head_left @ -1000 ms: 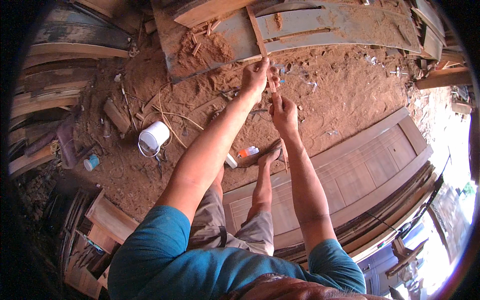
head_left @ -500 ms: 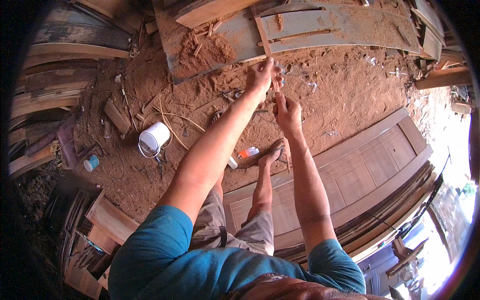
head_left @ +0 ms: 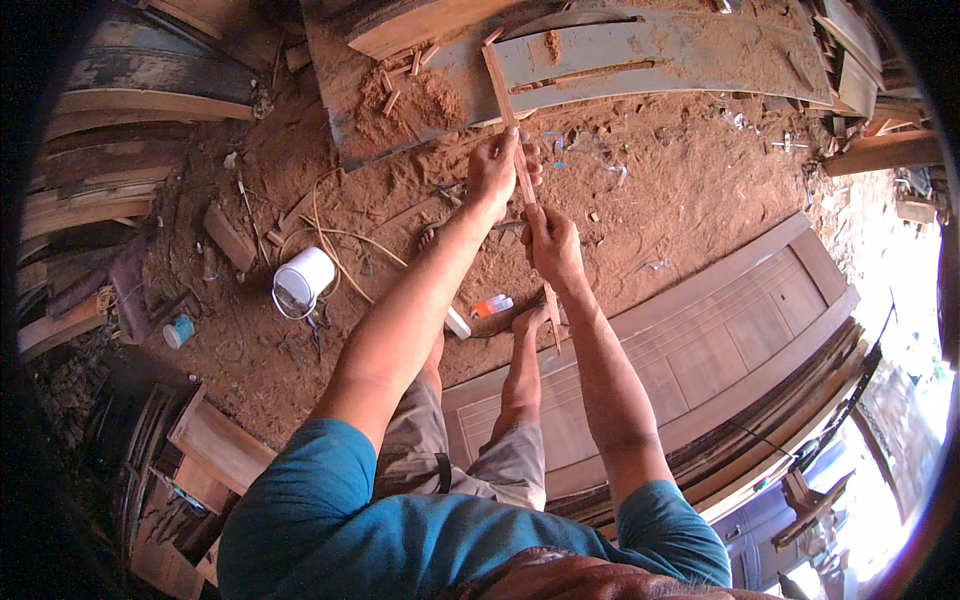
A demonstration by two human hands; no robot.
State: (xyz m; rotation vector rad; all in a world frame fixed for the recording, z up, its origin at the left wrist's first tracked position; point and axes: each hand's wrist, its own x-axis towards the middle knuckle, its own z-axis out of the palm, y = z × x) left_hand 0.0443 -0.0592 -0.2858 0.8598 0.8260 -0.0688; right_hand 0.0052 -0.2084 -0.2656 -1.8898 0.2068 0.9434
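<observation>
In left fingers (head_left: 533, 165) and right fingers (head_left: 540, 224) | wooden strip (head_left: 527, 188) | ends projecting

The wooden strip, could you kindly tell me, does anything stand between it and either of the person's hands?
Nothing visible does: the left hand and the right hand both hold the strip directly, the left one nearer the grey surface.

Woodworking workshop, sawdust-strewn ground (head_left: 670, 180), stacked planks (head_left: 100, 195), panelled wooden door (head_left: 715, 340)
</observation>
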